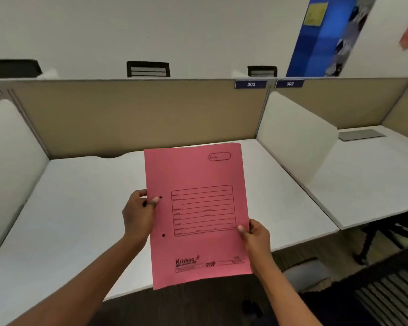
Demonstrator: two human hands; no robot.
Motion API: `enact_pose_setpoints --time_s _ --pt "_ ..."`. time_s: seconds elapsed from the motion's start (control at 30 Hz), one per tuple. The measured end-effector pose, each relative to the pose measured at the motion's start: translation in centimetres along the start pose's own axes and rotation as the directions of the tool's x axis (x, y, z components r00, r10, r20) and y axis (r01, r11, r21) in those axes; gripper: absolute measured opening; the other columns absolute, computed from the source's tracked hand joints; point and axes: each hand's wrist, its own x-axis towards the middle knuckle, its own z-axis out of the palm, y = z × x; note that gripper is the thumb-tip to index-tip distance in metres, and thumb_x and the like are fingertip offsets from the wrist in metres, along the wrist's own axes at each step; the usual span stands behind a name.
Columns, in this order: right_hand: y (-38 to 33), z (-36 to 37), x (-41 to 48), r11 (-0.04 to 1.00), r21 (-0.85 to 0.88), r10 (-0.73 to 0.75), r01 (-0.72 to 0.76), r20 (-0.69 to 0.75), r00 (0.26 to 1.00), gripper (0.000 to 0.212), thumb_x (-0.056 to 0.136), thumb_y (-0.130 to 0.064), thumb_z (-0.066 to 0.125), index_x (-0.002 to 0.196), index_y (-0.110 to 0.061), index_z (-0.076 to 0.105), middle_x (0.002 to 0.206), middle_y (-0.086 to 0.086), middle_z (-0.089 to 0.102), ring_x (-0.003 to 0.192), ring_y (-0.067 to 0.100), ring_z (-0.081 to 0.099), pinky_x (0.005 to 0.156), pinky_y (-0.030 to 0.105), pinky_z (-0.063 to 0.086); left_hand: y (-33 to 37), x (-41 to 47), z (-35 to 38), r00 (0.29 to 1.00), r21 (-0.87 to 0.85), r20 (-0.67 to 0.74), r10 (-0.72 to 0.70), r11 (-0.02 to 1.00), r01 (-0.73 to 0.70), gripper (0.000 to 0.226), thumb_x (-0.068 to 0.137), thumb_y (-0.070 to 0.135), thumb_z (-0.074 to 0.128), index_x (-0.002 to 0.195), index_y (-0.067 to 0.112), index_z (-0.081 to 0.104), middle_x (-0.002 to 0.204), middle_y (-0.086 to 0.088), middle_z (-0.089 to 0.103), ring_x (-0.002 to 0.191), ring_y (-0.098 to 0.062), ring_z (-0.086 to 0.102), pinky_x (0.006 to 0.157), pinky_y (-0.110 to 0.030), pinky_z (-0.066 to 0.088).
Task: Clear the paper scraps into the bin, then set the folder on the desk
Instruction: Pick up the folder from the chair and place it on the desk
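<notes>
A pink paper folder (196, 175) with a printed form box and two punched holes is held above the white desk (76, 208), its lower part past the desk's front edge. My left hand (138, 214) grips its left edge, thumb on the front. Its right edge lower down is pinched by my right hand (257, 236). No paper scraps and no bin are in view.
Tan partitions (139, 114) wall the desk at the back, with white dividers (290, 137) on both sides. A neighbouring desk (368, 175) at the right holds a grey flat pad (360, 134). Chair backs (148, 69) show beyond the partition. Dark floor lies below me.
</notes>
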Motion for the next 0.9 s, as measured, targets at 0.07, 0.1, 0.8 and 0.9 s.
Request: enact_pose_setpoints --time_s 0.07,0.1,0.8,0.9 --pt "-1.3 1.1 0.6 1.000 -0.007 -0.028 0.028 0.038 0.999 0.010 0.093 -0.024 0.057 0.098 -0.020 0.065 0.098 0.000 0.071 0.088 0.022 0.068 0.080 0.045 0.058 0.5 0.6 -1.4 0.998 -0.003 -0.052 -0.022 1.000 0.022 0.030 0.091 0.024 0.065 0.117 0.011 0.055 0.103 0.002 0.060 0.087 -0.018 0.060 0.072 -0.028 0.049" --pt "-2.0 1.6 0.9 0.999 -0.010 -0.041 0.042 0.055 0.998 0.011 0.094 -0.024 0.056 0.099 -0.020 0.065 0.098 0.000 0.071 0.087 0.021 0.068 0.080 0.044 0.059 0.7 0.9 -1.9 0.997 0.000 -0.069 -0.021 1.000 0.021 0.031 0.091 0.025 0.065 0.117 0.011 0.055 0.104 0.001 0.061 0.087 -0.018 0.060 0.070 -0.025 0.048" --pt "-7.6 18.4 14.8 0.998 -0.051 -0.033 0.038 0.091 0.995 0.009 0.085 -0.015 0.061 0.083 -0.018 0.069 0.085 0.005 0.072 0.083 0.029 0.068 0.078 0.050 0.057 -4.4 20.1 -5.5 0.996 0.214 0.045 0.073 0.974 -0.081 0.060 0.083 0.017 0.071 0.133 0.014 0.038 0.125 -0.011 0.047 0.115 -0.028 0.048 0.088 -0.046 0.051" --pt "-7.5 20.9 16.8 0.997 -0.079 0.008 -0.001 0.091 0.996 0.009 0.084 -0.015 0.061 0.082 -0.013 0.069 0.083 0.007 0.072 0.081 0.030 0.068 0.076 0.050 0.057 -5.8 23.1 -4.4 0.999 0.256 0.037 0.006 0.967 -0.015 0.061 0.082 0.013 0.070 0.132 0.005 0.036 0.129 -0.017 0.039 0.119 -0.030 0.041 0.083 -0.040 0.047"
